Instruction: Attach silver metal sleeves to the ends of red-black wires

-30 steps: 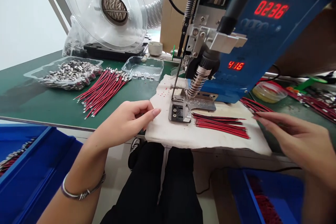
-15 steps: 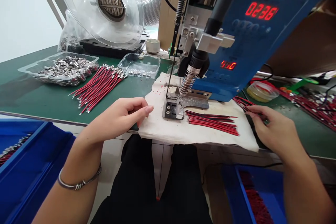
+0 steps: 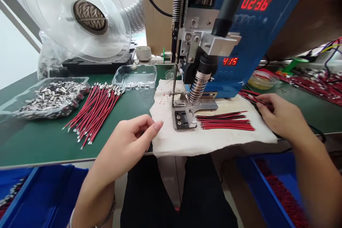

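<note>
My left hand (image 3: 130, 142) is beside the left edge of a white cloth (image 3: 213, 144), fingers curled in against the thumb. The fingertips are hidden, and nothing shows in them. At the cloth's right edge, my right hand (image 3: 280, 114) has thumb and fingers closed on red and black wires (image 3: 252, 96), partly covered by the fingers. A row of red and black wires (image 3: 227, 121) lies on the cloth, between the hands. Left of that row sits a metal fixture (image 3: 184, 118), below the spring-wrapped nozzle (image 3: 197, 85) of a blue machine (image 3: 256, 39) with red digits.
On the left stand a clear tray (image 3: 53, 98) heaped with metal caps, a pile of capped red and black wires (image 3: 93, 112) and another clear tray (image 3: 135, 76). A clear reel (image 3: 114, 39) is behind. Blue bins (image 3: 53, 196) flank my legs below the green table (image 3: 21, 149).
My view has shifted, so the left-side table things appear lower and farther left. The lower red display reads differently. My right hand stays on the wires, and the left remains curled beside the cloth.
</note>
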`<state>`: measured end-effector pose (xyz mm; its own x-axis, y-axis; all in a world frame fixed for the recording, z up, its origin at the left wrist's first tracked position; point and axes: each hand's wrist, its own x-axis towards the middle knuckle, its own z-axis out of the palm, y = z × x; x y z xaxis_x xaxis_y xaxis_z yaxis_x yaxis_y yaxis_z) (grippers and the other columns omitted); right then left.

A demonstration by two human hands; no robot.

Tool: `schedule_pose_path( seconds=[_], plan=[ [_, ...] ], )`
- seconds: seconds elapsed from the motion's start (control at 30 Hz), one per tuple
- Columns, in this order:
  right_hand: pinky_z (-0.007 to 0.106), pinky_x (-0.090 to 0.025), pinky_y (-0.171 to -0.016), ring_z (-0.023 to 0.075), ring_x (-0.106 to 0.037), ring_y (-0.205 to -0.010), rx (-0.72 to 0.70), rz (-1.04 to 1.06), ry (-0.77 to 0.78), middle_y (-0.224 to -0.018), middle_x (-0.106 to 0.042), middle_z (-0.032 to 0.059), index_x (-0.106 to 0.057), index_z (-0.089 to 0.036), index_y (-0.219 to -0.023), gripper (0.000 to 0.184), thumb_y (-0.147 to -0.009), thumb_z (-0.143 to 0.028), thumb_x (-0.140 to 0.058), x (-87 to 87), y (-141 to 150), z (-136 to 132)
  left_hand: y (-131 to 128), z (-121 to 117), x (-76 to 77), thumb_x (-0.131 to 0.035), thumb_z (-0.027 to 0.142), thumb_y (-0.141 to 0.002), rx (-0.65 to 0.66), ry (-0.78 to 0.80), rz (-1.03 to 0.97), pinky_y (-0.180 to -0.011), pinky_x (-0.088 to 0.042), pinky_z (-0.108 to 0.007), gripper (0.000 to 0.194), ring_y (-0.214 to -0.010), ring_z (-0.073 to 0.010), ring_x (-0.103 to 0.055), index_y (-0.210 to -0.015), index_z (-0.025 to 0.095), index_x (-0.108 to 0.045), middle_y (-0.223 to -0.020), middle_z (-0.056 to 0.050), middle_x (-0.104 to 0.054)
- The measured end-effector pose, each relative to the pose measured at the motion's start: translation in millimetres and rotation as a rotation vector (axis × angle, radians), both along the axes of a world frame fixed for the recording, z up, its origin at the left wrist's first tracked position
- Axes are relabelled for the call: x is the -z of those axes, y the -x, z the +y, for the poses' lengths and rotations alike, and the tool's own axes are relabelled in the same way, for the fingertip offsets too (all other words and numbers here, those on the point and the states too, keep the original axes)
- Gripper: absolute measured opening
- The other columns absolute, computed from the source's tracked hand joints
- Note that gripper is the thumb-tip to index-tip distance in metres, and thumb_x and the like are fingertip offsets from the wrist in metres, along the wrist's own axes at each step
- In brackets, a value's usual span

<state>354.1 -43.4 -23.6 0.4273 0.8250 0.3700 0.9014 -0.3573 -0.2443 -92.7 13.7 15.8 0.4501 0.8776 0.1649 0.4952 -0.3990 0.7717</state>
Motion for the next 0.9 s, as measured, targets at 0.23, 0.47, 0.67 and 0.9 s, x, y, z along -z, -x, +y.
schedule_pose_path(
  seconds=[0.23,0.47,0.67,0.9],
  plan=[
    [0.042,-0.051,-0.074,0.031,-0.069,-0.08,0.107,0.02,-0.058,-0.1,-0.078,0.0147,-0.069,-0.022,-0.117,0.052,-0.08,-0.055,-0.054,3.1,1.4,0.7,4.9,2.1,0.3,-0.052,0.061,-0.101,0.002,0.057,-0.008,-0.045,-0.034,-0.026,0.054,-0.048,-0.0131,-0.042,-0.063,0.023,-0.052,-0.053,0.001,-0.049],
    [0.047,-0.056,-0.088,0.0369,-0.075,-0.101,0.074,0.0,-0.038,-0.111,-0.08,0.018,-0.075,-0.022,-0.103,0.051,-0.076,-0.057,-0.05,2.2,3.6,0.1,5.0,2.8,-1.4,-0.052,0.059,-0.102,-0.035,0.106,-0.045,-0.042,-0.03,-0.027,0.054,-0.046,-0.0128,-0.038,-0.061,0.024,-0.049,-0.051,0.002,-0.045],
    [0.046,-0.055,-0.083,0.0373,-0.076,-0.096,0.052,-0.046,-0.047,-0.107,-0.082,0.0163,-0.078,-0.024,-0.102,0.05,-0.081,-0.059,-0.05,5.1,-2.1,-3.2,3.6,4.4,-0.9,-0.054,0.057,-0.101,-0.062,0.061,-0.045,-0.041,-0.035,-0.025,0.051,-0.046,-0.0129,-0.041,-0.061,0.024,-0.052,-0.051,0.001,-0.047],
    [0.043,-0.056,-0.081,0.0357,-0.078,-0.096,-0.009,-0.063,-0.044,-0.106,-0.084,0.0131,-0.082,-0.024,-0.103,0.061,-0.08,-0.066,-0.045,4.7,-3.7,-5.1,-0.8,-0.7,-5.4,-0.057,0.053,-0.098,-0.112,0.005,-0.038,-0.041,-0.035,-0.022,0.048,-0.046,-0.0113,-0.043,-0.061,0.023,-0.053,-0.051,0.002,-0.049]
  ],
)
